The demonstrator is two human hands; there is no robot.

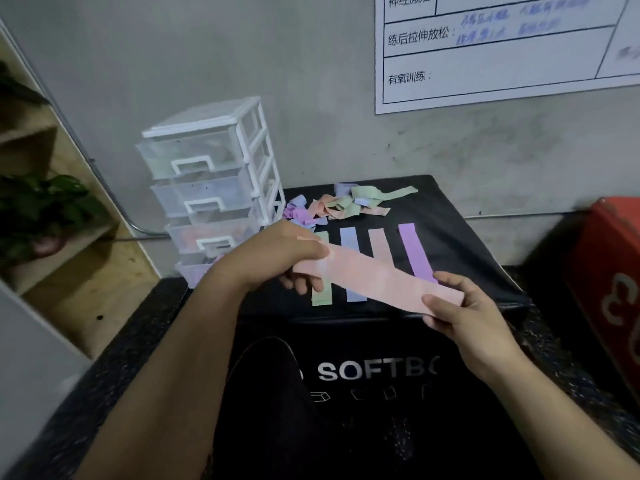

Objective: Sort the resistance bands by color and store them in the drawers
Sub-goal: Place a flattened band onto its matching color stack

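Note:
A pink resistance band (pixel 377 277) is stretched flat between both hands above the black box (pixel 460 237). My left hand (pixel 287 252) pinches its left end, and my right hand (pixel 457 310) pinches its right end. Under it, flat on the box top, lie a green band (pixel 322 296), a blue band (pixel 348 239), a pink band (pixel 381 245) and a purple band (pixel 415 251) side by side. A tangled pile of mixed bands (pixel 341 204) sits at the back of the box. The clear drawer unit (pixel 207 188) stands to the left, with its drawers pushed in.
A grey wall with a white printed chart (pixel 502 50) is behind the box. A wooden shelf with a green plant (pixel 45 206) stands at the left. A red box (pixel 613 282) sits at the right. My dark-clothed knee (pixel 270 393) is below the hands.

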